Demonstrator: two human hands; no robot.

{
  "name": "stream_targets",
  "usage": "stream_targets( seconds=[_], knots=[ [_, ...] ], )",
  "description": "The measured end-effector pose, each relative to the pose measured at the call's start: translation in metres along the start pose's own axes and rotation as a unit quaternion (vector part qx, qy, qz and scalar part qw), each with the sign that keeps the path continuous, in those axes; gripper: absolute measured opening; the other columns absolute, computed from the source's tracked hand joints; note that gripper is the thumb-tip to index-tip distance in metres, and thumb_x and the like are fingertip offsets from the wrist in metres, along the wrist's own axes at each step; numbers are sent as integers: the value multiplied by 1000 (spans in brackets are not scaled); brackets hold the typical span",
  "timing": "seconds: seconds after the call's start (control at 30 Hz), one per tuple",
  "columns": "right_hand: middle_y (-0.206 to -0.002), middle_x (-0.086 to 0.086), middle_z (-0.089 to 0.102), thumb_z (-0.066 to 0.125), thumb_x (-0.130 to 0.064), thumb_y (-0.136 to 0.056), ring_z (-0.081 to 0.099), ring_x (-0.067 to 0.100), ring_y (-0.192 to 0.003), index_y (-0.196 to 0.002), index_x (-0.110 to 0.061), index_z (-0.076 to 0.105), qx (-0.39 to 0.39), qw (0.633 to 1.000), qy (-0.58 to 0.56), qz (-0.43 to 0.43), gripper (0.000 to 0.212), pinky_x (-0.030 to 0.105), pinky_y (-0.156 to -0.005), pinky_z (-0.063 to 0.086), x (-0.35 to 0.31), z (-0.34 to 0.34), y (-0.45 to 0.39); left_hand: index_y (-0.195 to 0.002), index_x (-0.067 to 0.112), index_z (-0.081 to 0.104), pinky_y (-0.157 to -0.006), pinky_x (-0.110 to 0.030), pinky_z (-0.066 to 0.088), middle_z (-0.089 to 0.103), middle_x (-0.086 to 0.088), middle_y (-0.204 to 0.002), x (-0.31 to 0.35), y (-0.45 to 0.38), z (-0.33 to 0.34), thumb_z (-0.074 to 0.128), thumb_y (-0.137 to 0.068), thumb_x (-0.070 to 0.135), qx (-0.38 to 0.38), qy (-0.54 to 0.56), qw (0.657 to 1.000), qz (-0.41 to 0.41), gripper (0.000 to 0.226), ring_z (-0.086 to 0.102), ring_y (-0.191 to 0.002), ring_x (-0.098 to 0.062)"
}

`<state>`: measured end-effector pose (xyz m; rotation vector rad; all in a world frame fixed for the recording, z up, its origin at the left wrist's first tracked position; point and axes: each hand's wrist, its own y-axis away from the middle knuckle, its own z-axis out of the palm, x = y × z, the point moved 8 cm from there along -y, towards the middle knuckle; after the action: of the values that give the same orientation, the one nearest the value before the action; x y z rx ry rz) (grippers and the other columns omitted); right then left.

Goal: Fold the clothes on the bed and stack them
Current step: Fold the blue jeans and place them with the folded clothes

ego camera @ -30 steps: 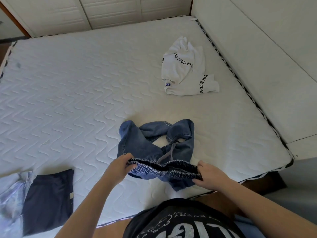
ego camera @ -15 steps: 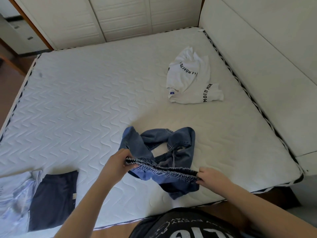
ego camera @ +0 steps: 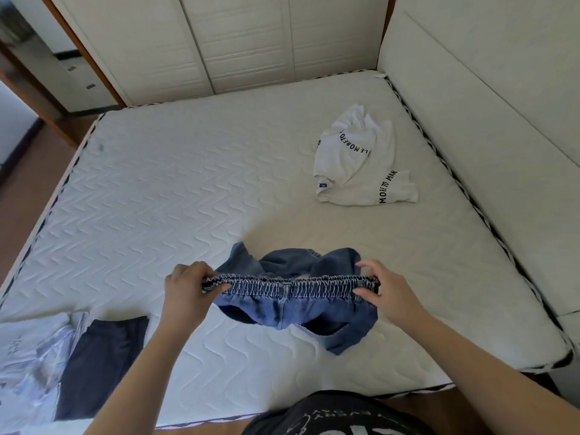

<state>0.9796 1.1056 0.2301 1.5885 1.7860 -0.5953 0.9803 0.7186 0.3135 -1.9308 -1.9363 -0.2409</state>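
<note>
Stretched wider now, the denim shorts' waistband is pinched in both hands' grip.

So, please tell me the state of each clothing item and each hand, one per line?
denim shorts: unfolded, lifted by the waistband, stretched between both hands
left hand: fingers grip the waistband's left end
right hand: fingers pinch the waistband's right end
white T-shirt: crumpled, not folded
dark navy garment: folded flat
pale blue garment: lying flat beside it
</note>
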Motion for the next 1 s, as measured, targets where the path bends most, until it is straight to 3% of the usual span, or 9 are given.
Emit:
stream_targets(
  seconds=[0.07,0.13,0.23,0.4,0.53,0.67,0.83,0.9,1.0],
  knots=[
    [-107,-4,61,71,-23,-88,60,10,-95,-127,-21,57,-46,997,66,-15,42,22,-81,42,-6,5,-10,-84,14,62,-73,-39,43,62,5,-78,7,-5,4,84,-74,25,-13,21,999,39,27,58,-83,-30],
    [-111,3,58,65,-23,-91,58,20,-102,-122,-15,62,-90,987,132,-19,32,29,-86,42,-10,12,-17,-90,20,57,-72,-35,47,68,4,-88,5,-10,11,80,-80,24,-54,72,996,2,25,62,-83,-24],
    [-111,4,53,61,-22,-93,56,23,-102,-113,-11,60,-103,978,180,-10,23,28,-84,41,-17,10,-27,-79,24,47,-58,-29,43,64,7,-68,1,-21,12,79,-81,29,-73,81,993,-48,32,59,-65,-20],
    [-101,7,66,60,-19,-94,61,23,-90,-113,-10,54,-41,989,140,-9,22,28,-70,39,-44,-36,-56,-73,29,46,-53,-20,39,60,7,-58,11,-55,-23,81,-77,31,-47,87,994,-43,35,58,-60,-17],
    [-75,-8,57,64,-26,-93,53,7,-67,-113,-15,54,15,990,130,-44,25,21,-57,35,-88,-93,-85,-72,38,47,-53,-9,38,59,16,-56,28,-91,-73,83,-75,34,-9,80,997,-4,36,55,-58,5],
    [-69,-8,58,67,-34,-90,54,6,-61,-109,-19,54,74,983,133,-99,28,22,-52,34,-141,-146,-106,-76,40,49,-53,-8,36,61,16,-62,44,-129,-130,82,-75,36,31,74,996,27,33,55,-61,5],
    [-95,-3,67,70,-36,-88,61,17,-82,-116,-18,58,155,976,79,-134,36,27,-66,38,-194,-209,-125,-90,38,54,-62,-14,38,63,15,-77,75,-164,-195,78,-81,33,57,75,992,86,26,58,-73,-6],
    [-96,-7,65,70,-35,-88,59,13,-85,-117,-17,60,194,967,61,-152,35,19,-67,39,-214,-234,-129,-98,34,55,-68,-27,41,64,8,-83,87,-177,-221,75,-84,33,79,66,990,100,25,58,-77,-15],
    [-98,-10,64,68,-33,-90,57,9,-89,-116,-17,62,241,954,25,-179,31,5,-67,34,-244,-270,-135,-100,30,56,-69,-28,42,66,10,-83,104,-191,-255,74,-85,33,104,88,984,116,23,60,-78,-11]
  ],
)
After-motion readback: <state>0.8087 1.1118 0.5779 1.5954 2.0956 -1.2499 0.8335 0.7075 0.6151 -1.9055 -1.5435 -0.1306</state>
